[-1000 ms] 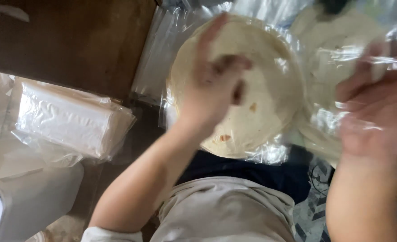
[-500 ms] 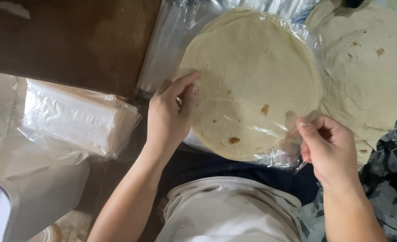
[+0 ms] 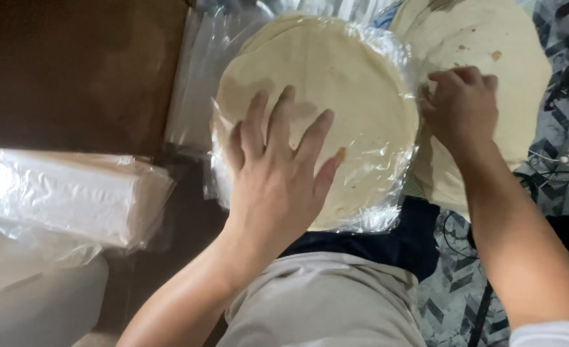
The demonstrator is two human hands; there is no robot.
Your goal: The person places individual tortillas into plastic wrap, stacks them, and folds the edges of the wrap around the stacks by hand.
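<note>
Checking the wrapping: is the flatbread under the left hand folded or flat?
Flat: the flatbread lies spread round inside clear plastic wrap, left hand pressed on top.

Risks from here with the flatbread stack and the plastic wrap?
1. The thin clear plastic wrap is bunched at the right hand; a hard tug might tear it.
2. The left hand presses flat on the round pale flatbread stack; it overhangs the lap and could slide off.
3. The second flatbread pile lies unwrapped beside it and may get dragged along.
</note>
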